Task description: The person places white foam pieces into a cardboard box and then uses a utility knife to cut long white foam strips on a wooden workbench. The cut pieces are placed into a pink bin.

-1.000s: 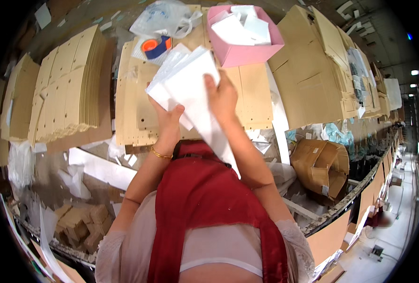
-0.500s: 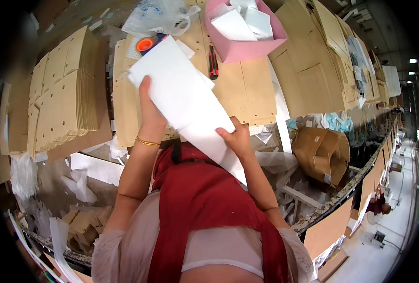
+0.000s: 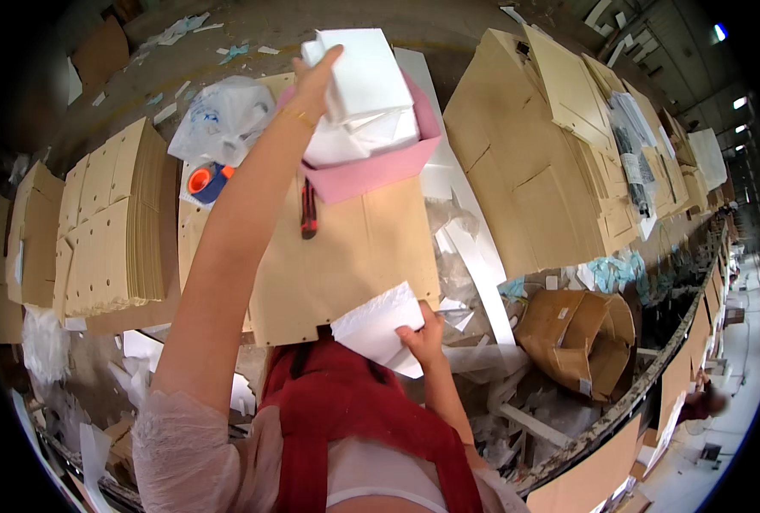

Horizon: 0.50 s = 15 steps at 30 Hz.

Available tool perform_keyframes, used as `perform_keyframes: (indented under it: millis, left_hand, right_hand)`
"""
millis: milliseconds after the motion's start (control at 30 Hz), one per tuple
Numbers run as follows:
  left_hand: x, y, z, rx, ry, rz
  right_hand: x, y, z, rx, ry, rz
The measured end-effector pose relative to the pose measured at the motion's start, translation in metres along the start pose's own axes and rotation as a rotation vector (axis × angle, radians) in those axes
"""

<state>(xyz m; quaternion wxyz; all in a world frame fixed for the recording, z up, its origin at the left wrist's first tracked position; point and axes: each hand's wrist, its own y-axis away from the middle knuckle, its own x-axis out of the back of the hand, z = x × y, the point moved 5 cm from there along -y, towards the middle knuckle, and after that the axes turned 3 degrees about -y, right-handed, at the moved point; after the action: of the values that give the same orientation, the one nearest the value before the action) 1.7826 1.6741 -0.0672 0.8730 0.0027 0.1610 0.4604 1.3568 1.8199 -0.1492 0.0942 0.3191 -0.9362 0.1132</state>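
Note:
My left hand [image 3: 316, 81] reaches far out over a pink box [image 3: 380, 177], its fingers closed on white foam sheets [image 3: 365, 73] above the box's other contents. Several more white foam pieces [image 3: 371, 132] fill the box below. Near my lap, my right hand [image 3: 425, 336] pinches a shorter white foam sheet [image 3: 378, 323] with a rough, broken-looking upper edge. A red and black utility knife [image 3: 309, 209] lies on the cardboard [image 3: 346, 256] in front of me. Left of it are a blue and orange tape roll [image 3: 205, 182] and a clear plastic bag [image 3: 222, 120].
Stacked flat cardboard sheets [image 3: 111, 227] stand at the left, with larger cardboard sheets [image 3: 534, 171] at the right. An open brown carton [image 3: 572, 338] lies among scraps at the lower right. A long white strip [image 3: 483, 282] runs beside the work surface.
The long white sheet both hands held is no longer whole in view. My left hand has moved up to the box with foam; my right holds a shorter piece, lower down.

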Motion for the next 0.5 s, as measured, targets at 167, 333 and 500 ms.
perform_keyframes:
  millis: [167,333,500]
  left_hand:
    - [-0.042,-0.064,-0.08,0.025,-0.531,0.275]
    - [-0.042,-0.024,-0.085,0.193,-0.207,0.245]
    - [-0.056,-0.024,-0.082,0.459,-0.399,-0.166]
  right_hand:
    - [0.054,-0.007,0.033,0.012,0.023,0.008]
    - [0.09,-0.015,0.062,-0.1,-0.005,0.095]
    - [0.1,-0.044,0.062,-0.093,-0.076,0.147]
